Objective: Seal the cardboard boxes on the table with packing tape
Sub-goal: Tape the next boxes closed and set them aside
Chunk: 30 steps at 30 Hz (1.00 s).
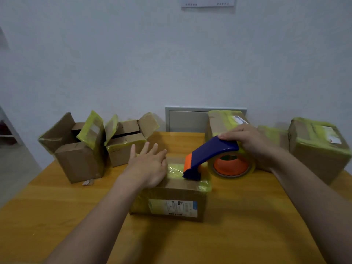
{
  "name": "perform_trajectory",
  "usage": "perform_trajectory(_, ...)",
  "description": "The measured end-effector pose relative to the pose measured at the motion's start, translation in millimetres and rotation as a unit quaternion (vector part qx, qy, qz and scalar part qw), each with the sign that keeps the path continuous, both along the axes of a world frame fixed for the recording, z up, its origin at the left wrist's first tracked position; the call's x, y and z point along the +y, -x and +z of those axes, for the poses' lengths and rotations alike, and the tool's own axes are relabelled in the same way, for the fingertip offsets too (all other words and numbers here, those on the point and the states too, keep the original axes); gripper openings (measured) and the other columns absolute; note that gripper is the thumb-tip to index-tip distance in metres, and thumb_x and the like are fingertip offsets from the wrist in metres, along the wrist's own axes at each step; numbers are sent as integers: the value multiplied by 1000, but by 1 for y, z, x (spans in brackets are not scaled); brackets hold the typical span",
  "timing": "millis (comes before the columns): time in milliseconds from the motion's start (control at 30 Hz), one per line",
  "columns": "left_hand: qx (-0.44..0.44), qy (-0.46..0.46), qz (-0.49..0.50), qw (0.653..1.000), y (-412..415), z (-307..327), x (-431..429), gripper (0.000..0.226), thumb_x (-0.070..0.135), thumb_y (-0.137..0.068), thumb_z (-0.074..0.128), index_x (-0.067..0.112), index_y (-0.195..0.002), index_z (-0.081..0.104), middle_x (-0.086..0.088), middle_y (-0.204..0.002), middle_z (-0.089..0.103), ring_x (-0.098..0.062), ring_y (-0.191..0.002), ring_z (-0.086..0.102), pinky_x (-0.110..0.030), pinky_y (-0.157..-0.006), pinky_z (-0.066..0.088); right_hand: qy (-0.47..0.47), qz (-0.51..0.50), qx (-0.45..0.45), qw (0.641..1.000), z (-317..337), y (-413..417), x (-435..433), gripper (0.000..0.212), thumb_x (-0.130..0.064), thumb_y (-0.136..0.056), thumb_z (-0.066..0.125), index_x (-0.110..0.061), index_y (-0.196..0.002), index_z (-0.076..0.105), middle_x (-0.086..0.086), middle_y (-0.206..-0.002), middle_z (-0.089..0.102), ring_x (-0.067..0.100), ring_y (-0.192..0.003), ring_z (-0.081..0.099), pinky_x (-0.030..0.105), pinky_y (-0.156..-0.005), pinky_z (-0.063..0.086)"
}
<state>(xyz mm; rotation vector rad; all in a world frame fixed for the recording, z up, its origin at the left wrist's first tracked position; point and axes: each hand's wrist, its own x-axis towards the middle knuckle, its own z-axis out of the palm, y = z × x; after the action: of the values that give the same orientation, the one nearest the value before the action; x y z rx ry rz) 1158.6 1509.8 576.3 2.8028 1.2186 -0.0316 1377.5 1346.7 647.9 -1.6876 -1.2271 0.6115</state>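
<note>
On the table (238, 216), the nearest cardboard box (171, 191) lies closed under both grips. The left grip (150, 166) rests flat on its top, fingers straight and spread. Just right of it, the nose of the blue tape dispenser (213, 149) touches the yellowish tape on the lid. The right grip (249, 141) is curled over the dispenser's top, above the tape roll (231, 165). Beyond the left grip stand two open boxes (80, 149). Behind and right of the right grip sit taped boxes (320, 145).
</note>
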Motion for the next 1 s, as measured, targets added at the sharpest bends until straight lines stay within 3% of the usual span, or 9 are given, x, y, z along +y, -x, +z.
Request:
perform_trajectory(167,-43,33,-41,998,-19,-8,-14,53,52,-110,12,45,-162,16,8,-173,13,-20,-160,4,-55,-127,-8,-3,-12,20,1000,-5,1,5,33,-28,-94,65,-1,-79,76,21,-77,70,19,-72,63,32,-74,47)
perform_trajectory(300,-25,30,-41,998,-21,-12,-7,54,55,-108,9,48,-162,13,6,-173,14,-21,-160,4,-54,-127,-6,17,13,48,999,-5,-10,-2,37,-25,-96,62,-12,-66,78,3,-68,71,13,-65,66,28,-68,49)
perform_trajectory(433,-25,27,-46,998,-19,-13,-8,54,55,-108,8,47,-162,12,4,-173,13,-20,-160,2,-53,-127,-8,-2,-11,65,998,-2,-29,-14,23,-28,-86,68,-11,-72,68,-8,-58,66,2,-58,62,31,-69,43)
perform_trajectory(533,-2,30,-36,999,-21,-9,-9,55,53,-109,8,45,-163,12,2,-174,10,-24,-160,-2,-57,-125,-11,-1,-4,49,999,-5,-36,-21,28,-32,-86,69,-10,-71,66,-2,-63,64,9,-59,60,31,-69,43)
perform_trajectory(633,-4,25,-37,999,-36,1,-18,54,44,-110,15,37,-164,18,1,-174,9,-26,-160,-2,-59,-125,-11,-5,-32,53,998,-12,-35,-23,36,-45,-78,70,-9,-79,63,5,-79,61,15,-73,59,33,-73,43)
perform_trajectory(767,-81,73,-75,991,-56,-3,-33,49,42,-112,18,40,-158,33,8,-168,29,-20,-158,17,-56,-127,-5,-15,-12,59,998,-14,-34,-22,30,-30,-93,66,-12,-68,66,0,-66,64,11,-64,60,30,-67,44)
perform_trajectory(900,-60,45,-69,995,-58,-13,-31,52,50,-110,10,46,-157,29,9,-165,34,-21,-154,23,-55,-127,-1,5,-7,96,995,-19,-40,-30,41,-44,-77,74,-5,-89,71,6,-78,70,21,-76,65,37,-76,48)
perform_trajectory(967,-61,41,-70,995,-56,-14,-32,54,55,-108,8,47,-157,29,8,-164,35,-22,-154,24,-55,-127,-2,13,5,101,995,-19,-44,-38,24,-34,-86,68,-13,-76,75,2,-70,70,15,-66,65,35,-71,48)
perform_trajectory(1000,-63,42,-69,995,-56,-15,-33,55,58,-107,8,48,-156,30,8,-163,36,-22,-154,24,-55,-127,-4,1,6,106,994,-19,-49,-42,29,-28,-90,63,-16,-66,76,0,-65,68,12,-61,64,33,-68,48)
